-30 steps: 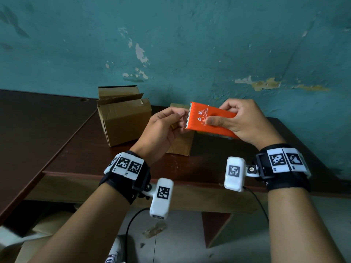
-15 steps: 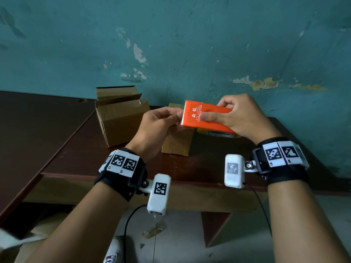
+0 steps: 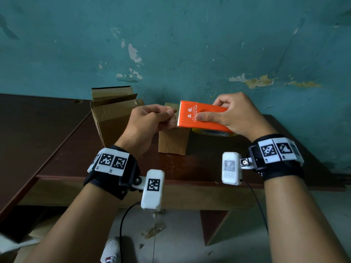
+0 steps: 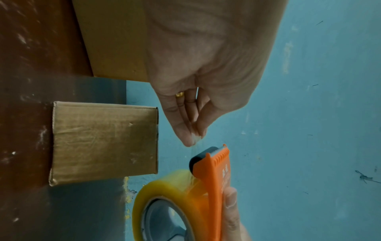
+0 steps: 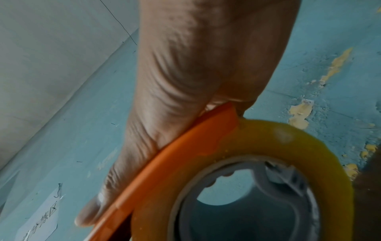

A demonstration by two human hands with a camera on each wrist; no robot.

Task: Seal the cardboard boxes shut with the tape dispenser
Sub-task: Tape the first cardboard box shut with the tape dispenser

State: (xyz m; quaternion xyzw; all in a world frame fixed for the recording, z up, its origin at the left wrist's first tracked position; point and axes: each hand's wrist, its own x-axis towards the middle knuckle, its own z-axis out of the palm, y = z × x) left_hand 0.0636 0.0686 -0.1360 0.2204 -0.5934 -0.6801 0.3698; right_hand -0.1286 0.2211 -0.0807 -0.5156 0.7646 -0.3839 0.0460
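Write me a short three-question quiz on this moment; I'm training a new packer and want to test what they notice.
1. True or false: the right hand holds the orange dispenser in the air above the table.
2. What is the left hand doing? A) pressing a box flap down; B) pinching the tape end at the dispenser's toothed edge; C) resting flat on the table.
3. Fill in: the larger box has its top flaps ____, so it is not yet sealed.

Key: 1 true; 2 B, the wrist view shows fingertips pinching clear tape just off the roller; 3 open.
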